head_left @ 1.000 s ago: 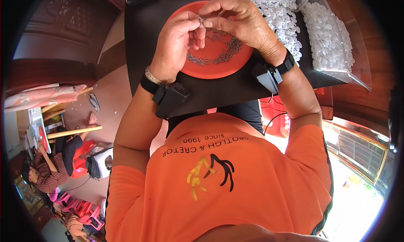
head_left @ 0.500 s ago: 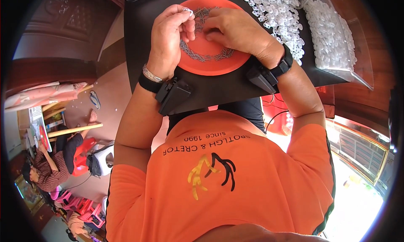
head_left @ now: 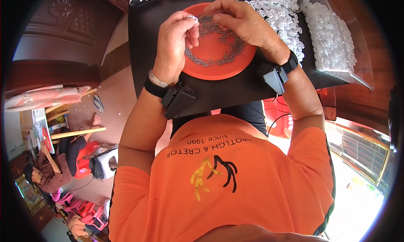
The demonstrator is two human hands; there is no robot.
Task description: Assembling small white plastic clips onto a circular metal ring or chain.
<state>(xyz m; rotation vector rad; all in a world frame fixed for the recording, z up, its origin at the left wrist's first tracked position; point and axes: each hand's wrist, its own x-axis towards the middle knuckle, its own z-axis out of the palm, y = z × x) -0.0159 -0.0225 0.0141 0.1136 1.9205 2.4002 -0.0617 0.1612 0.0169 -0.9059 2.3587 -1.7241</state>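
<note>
My left hand [head_left: 173, 42] is closed in a pinch over the left part of a round orange-red plate [head_left: 210, 73]. Between its thumb and forefinger is a small white plastic clip [head_left: 193, 18]. Facing it, my right hand [head_left: 244, 25] hangs over the plate's far right side with thumb and forefinger bent close together. What those fingertips hold, if anything, is too small to make out. Many thin grey nails [head_left: 229, 52] lie scattered in a rough ring on the plate, partly hidden by both hands.
White plastic clips [head_left: 282, 21] lie heaped on the black table [head_left: 143, 44] at the far right, beside a clear bin [head_left: 330, 40] full of them. Black devices are strapped to both my wrists. At the left, another person [head_left: 54, 170] sits low near a wooden pole [head_left: 80, 132].
My right hand has lifted from the nails and moved up and right, its fingers opening somewhat toward the left hand. The left hand keeps its pinch on the clip.
</note>
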